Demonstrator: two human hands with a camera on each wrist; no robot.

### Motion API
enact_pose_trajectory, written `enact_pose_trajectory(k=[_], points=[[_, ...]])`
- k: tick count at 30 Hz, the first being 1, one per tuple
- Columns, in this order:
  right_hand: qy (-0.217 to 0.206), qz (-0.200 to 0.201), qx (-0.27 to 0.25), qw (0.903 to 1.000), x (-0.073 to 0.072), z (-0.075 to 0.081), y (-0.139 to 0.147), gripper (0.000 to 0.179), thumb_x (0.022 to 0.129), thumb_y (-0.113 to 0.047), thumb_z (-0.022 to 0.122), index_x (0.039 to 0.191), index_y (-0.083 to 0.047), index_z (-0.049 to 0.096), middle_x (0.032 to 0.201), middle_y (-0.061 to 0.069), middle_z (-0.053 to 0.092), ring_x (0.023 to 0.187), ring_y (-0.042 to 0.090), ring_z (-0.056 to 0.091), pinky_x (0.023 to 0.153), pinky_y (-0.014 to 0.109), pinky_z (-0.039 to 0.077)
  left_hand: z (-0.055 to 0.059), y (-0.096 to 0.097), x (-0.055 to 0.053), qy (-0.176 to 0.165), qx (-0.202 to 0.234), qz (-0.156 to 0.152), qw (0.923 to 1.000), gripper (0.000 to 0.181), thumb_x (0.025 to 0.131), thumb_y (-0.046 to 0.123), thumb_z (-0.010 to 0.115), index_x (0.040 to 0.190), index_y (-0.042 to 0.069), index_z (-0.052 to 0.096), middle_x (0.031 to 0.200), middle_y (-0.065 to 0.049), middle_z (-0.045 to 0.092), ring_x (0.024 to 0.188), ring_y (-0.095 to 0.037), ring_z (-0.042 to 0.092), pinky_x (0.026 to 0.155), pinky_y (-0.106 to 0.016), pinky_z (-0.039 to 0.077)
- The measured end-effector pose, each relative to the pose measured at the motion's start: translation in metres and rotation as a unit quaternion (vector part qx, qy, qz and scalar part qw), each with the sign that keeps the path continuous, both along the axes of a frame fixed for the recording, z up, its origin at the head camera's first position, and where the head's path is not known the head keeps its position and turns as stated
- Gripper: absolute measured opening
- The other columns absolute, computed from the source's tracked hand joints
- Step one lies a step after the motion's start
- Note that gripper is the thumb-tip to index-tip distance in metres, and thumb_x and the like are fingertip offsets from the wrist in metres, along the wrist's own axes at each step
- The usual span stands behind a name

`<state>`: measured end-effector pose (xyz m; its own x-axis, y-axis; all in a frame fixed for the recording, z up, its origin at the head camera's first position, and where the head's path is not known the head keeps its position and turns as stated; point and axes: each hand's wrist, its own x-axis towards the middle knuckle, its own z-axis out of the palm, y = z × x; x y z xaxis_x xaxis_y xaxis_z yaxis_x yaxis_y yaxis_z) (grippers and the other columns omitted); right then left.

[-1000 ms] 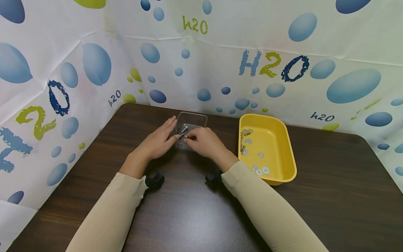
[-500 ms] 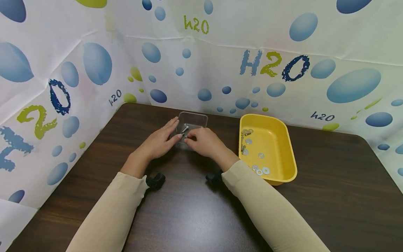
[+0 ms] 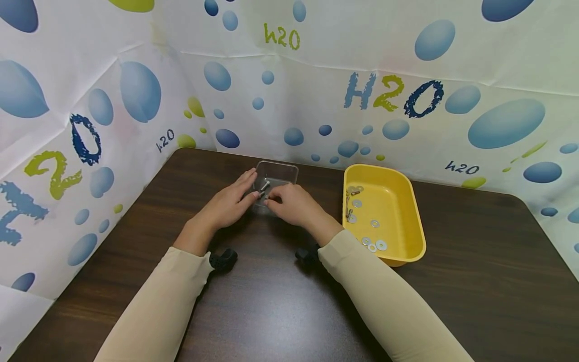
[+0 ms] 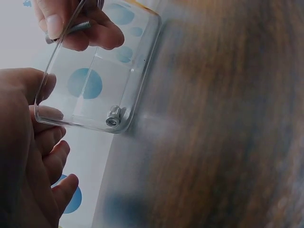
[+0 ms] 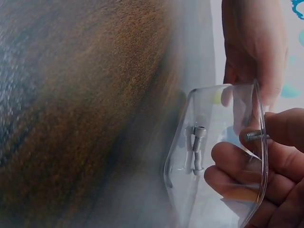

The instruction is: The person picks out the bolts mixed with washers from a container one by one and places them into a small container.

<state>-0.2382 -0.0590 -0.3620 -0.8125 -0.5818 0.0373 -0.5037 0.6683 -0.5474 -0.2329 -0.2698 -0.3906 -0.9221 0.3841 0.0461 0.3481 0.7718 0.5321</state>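
Note:
A small clear plastic box (image 3: 277, 164) stands on the table in front of me. My left hand (image 3: 224, 205) holds it from the left, its thumb over the rim and its fingers along the outside. My right hand (image 3: 296, 203) is over the box's near right part and pinches a small threaded bolt (image 5: 254, 136) between thumb and fingertips. Inside the box a socket-head bolt (image 5: 198, 147) lies on the bottom, also seen end-on as a bolt (image 4: 113, 116) in the left wrist view. My right hand hides part of the box in the head view.
To the right is a yellow tray (image 3: 402, 216) with several washers (image 3: 375, 223) and a few bolts (image 3: 350, 215) along its left side. Everything stands on a dark wooden table (image 3: 253, 311). A white patterned sheet (image 3: 316, 75) rises behind and at the left.

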Motion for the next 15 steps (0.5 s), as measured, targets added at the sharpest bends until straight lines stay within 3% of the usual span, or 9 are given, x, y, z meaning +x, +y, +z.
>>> enact_pose_trajectory(k=[8, 15], points=[[-0.003, 0.002, 0.009, 0.9999, -0.0009, 0.0002, 0.0007, 0.023, 0.099, -0.027, 0.059, 0.106, -0.012, 0.075, 0.092, -0.001, 0.072, 0.073, 0.013, 0.059, 0.067, 0.026, 0.048, 0.0001, -0.0002, -0.0011, 0.001, 0.0, 0.0, 1.0, 0.065, 0.106, 0.043, 0.037, 0.159, 0.013, 0.015, 0.166, -0.001, 0.009, 0.153, -0.022, 0.009, 0.121, -0.052, 0.018], [-0.004, 0.004, 0.016, 0.9999, -0.0017, 0.0007, 0.0011, 0.024, 0.099, -0.028, 0.059, 0.109, -0.013, 0.075, 0.098, -0.001, 0.073, 0.077, 0.012, 0.061, 0.072, 0.027, 0.051, 0.0, 0.0007, -0.0017, 0.0, -0.001, 0.001, 1.0, 0.065, 0.106, 0.043, 0.037, 0.159, 0.013, 0.015, 0.167, -0.001, 0.008, 0.153, -0.021, 0.009, 0.121, -0.051, 0.017]])
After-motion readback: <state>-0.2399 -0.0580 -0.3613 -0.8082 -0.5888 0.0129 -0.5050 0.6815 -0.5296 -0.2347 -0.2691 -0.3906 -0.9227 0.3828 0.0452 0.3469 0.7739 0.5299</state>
